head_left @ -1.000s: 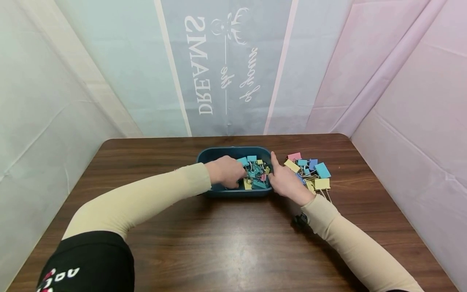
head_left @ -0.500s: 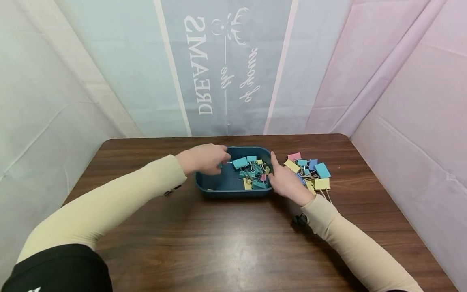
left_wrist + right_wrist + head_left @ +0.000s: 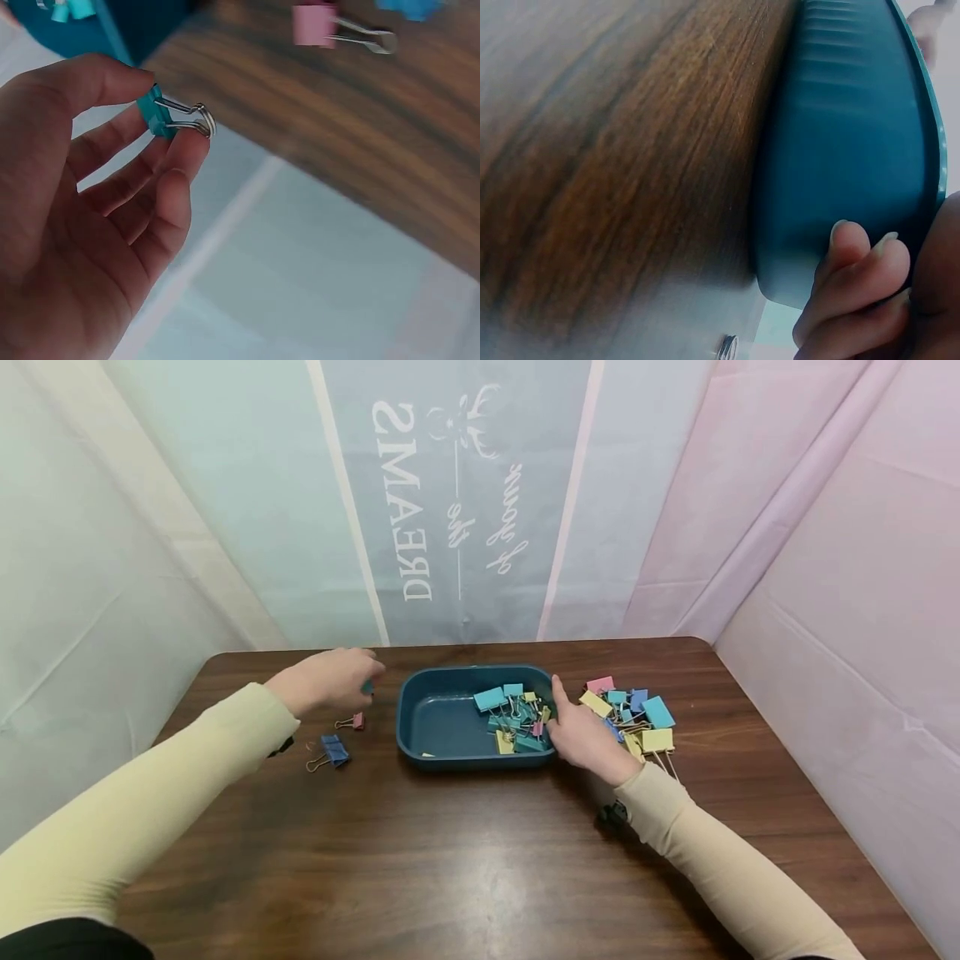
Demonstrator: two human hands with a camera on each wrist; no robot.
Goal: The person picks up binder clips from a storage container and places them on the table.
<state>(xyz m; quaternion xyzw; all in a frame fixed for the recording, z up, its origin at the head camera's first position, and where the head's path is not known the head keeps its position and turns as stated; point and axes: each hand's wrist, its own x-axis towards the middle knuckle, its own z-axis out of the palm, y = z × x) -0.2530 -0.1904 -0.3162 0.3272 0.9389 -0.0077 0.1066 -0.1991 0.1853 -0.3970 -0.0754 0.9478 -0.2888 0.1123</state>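
Observation:
My left hand [image 3: 330, 681] is over the table left of the blue plastic bin [image 3: 442, 722]. Its thumb and fingertips pinch a small teal binder clip [image 3: 154, 112] whose wire handles point away from the palm. Below that hand lie a pink binder clip [image 3: 358, 721] and a larger blue binder clip [image 3: 334, 750]. My right hand [image 3: 588, 735] holds the bin by its right end, with curled fingers [image 3: 862, 277] against the outer wall and the index finger along the rim. Mixed binder clips, mostly teal [image 3: 491, 699], fill the bin's right half.
To the right of the bin is a pile of large binder clips in yellow, teal, blue and pink [image 3: 657, 712]. The brown wooden table [image 3: 450, 843] ends at a printed curtain [image 3: 465, 510] behind, with pale curtains at both sides.
My left hand has come up out of the bin and travelled left with the teal binder clip, uncovering the pink and blue clips on the table. The right hand stays on the bin.

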